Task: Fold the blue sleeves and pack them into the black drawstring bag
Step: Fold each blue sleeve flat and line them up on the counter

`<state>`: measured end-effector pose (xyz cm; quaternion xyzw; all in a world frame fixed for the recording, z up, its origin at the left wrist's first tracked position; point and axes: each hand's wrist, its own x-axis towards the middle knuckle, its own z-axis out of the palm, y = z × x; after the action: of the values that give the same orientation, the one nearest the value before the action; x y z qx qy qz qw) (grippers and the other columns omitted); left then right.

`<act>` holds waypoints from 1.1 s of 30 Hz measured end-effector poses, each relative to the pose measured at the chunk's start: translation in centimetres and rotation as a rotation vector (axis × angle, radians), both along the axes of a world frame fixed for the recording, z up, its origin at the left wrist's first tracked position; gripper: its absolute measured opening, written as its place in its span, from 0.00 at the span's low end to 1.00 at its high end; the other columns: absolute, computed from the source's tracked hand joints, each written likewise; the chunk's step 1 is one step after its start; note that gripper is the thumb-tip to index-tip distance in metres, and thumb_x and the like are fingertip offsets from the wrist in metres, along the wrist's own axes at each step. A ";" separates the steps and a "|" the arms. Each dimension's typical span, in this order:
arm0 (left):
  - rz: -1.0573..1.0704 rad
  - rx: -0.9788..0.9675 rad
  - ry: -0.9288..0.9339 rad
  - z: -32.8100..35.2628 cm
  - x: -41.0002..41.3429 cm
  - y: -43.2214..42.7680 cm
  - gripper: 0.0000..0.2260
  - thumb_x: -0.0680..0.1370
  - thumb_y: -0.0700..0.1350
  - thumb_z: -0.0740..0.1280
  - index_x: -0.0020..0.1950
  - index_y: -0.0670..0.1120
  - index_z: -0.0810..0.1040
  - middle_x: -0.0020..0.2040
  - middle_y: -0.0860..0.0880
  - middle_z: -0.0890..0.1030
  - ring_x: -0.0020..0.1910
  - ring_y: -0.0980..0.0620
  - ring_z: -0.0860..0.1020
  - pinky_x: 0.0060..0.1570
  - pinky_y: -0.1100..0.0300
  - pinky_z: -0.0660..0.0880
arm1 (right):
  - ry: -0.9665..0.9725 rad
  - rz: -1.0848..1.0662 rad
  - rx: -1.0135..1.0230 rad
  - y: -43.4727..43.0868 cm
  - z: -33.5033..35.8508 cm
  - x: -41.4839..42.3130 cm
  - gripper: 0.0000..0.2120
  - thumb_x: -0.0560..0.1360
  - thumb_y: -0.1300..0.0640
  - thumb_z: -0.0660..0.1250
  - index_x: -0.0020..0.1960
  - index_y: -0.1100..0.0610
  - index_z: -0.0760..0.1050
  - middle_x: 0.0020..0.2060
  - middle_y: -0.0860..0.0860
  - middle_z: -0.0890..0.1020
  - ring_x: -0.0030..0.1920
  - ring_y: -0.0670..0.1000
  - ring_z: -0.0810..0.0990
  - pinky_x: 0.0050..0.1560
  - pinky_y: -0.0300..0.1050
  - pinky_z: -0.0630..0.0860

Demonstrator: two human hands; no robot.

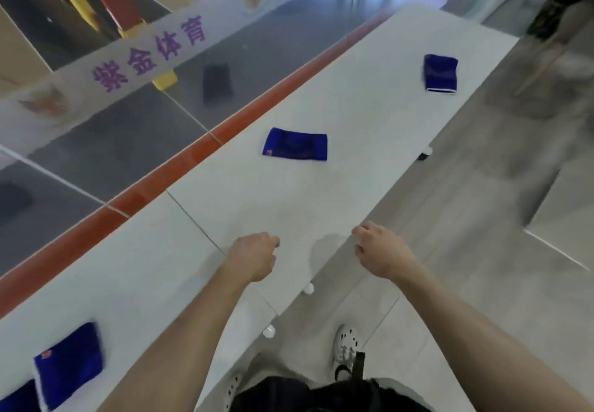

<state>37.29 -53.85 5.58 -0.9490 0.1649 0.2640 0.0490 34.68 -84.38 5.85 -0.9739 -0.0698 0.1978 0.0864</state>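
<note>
Three blue sleeves lie flat on a long white table (321, 205): one in the middle (295, 144), one at the far right end (440, 73), one at the near left corner (69, 365). My left hand (254, 255) hovers over the table's near part with its fingers curled and nothing in it. My right hand (382, 252) hangs by the table's right edge, fingers loosely curled, also holding nothing. Both hands are well short of the middle sleeve. A black fabric thing (321, 395) sits at my waist at the bottom edge; I cannot tell whether it is the drawstring bag.
A glass wall (144, 106) with a white banner of purple characters runs along the table's left side, behind an orange strip (160, 177). Grey floor (482, 218) lies to the right. My white shoe (345, 347) stands by the table's edge.
</note>
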 end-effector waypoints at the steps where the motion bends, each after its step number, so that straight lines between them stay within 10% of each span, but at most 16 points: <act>1: -0.005 -0.006 -0.008 0.0 1.0 -1.9 0.19 0.88 0.51 0.62 0.79 0.52 0.74 0.73 0.46 0.78 0.70 0.42 0.80 0.65 0.45 0.78 | -0.010 0.002 -0.013 -1.8 0.3 0.8 0.14 0.84 0.53 0.60 0.65 0.57 0.78 0.61 0.55 0.80 0.60 0.60 0.83 0.57 0.55 0.82; 16: 0.386 -0.056 -0.236 -7.9 20.8 -13.9 0.32 0.85 0.60 0.64 0.87 0.51 0.62 0.82 0.41 0.66 0.77 0.42 0.70 0.75 0.45 0.71 | -0.080 0.106 -0.079 -14.4 -0.9 20.1 0.16 0.85 0.54 0.61 0.70 0.56 0.78 0.66 0.53 0.81 0.64 0.57 0.82 0.62 0.55 0.80; 22: 0.507 0.003 -0.013 -10.2 26.9 -17.4 0.36 0.82 0.64 0.58 0.89 0.55 0.54 0.85 0.41 0.60 0.79 0.35 0.64 0.79 0.40 0.63 | -0.006 0.128 -0.058 -16.8 -2.2 28.1 0.17 0.86 0.53 0.62 0.72 0.56 0.77 0.67 0.52 0.81 0.65 0.56 0.81 0.63 0.54 0.81; 29: 0.136 -0.343 0.142 -9.6 28.7 -24.1 0.19 0.85 0.53 0.63 0.74 0.52 0.81 0.86 0.47 0.65 0.87 0.44 0.59 0.84 0.48 0.60 | 0.094 0.116 -0.003 -15.9 -3.5 35.9 0.18 0.86 0.52 0.62 0.73 0.57 0.75 0.65 0.54 0.80 0.65 0.58 0.81 0.61 0.56 0.82; 33: 0.093 -0.464 0.061 -10.9 28.4 -24.7 0.09 0.83 0.43 0.69 0.54 0.46 0.90 0.70 0.48 0.80 0.73 0.44 0.78 0.69 0.47 0.78 | 0.057 0.114 0.053 -16.3 -4.4 39.5 0.19 0.84 0.53 0.66 0.74 0.57 0.73 0.67 0.55 0.79 0.65 0.59 0.80 0.59 0.55 0.81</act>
<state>65.68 -78.53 -5.35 -0.9331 0.1786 0.2493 -0.1877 74.19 -100.68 1.44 -0.9598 -0.1277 0.2280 0.1025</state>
